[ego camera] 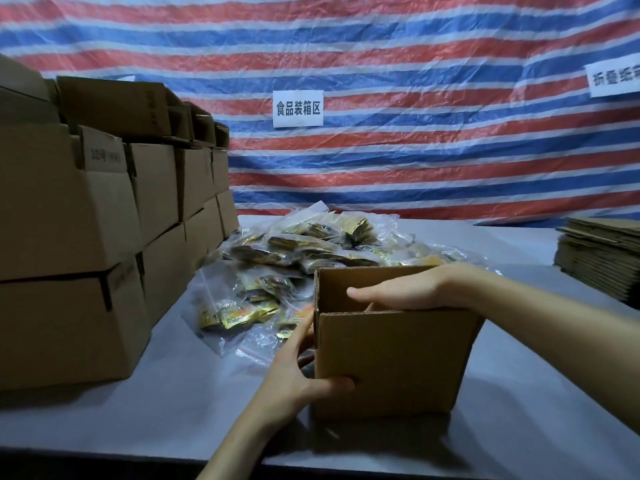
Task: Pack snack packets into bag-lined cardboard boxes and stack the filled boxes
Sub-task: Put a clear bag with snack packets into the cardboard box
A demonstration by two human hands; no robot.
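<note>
My left hand (298,372) grips the cardboard box (391,362) at its left front corner. The thumb lies flat on the front wall and the other fingers go around the left wall, where I cannot see their tips. My right hand (398,289) comes in from the right side of the box, the forearm crossing over its right edge. This hand lies over the open top with the fingers straight and close together, pointing to the left. It pinches nothing that I can see, and the thumb is hidden behind the front flap.

The box is plain brown and stands upright. Its front and back flaps stand up, and the wavy cut edge of the cardboard shows along the top. The inside is mostly hidden by the front flap and by my hand.

The box stands on a grey table (173,410). Just behind it and to its left lies a pile of snack packets (311,247), gold and dark, in clear plastic bags. Further to the left of the box are stacked closed boxes (69,237) in rows. Well to the right of the box is a pile of flat cardboard (602,258). Behind the box hangs a tarp (415,46) with red, blue and white stripes, with a paper sign (298,109) on it.
</note>
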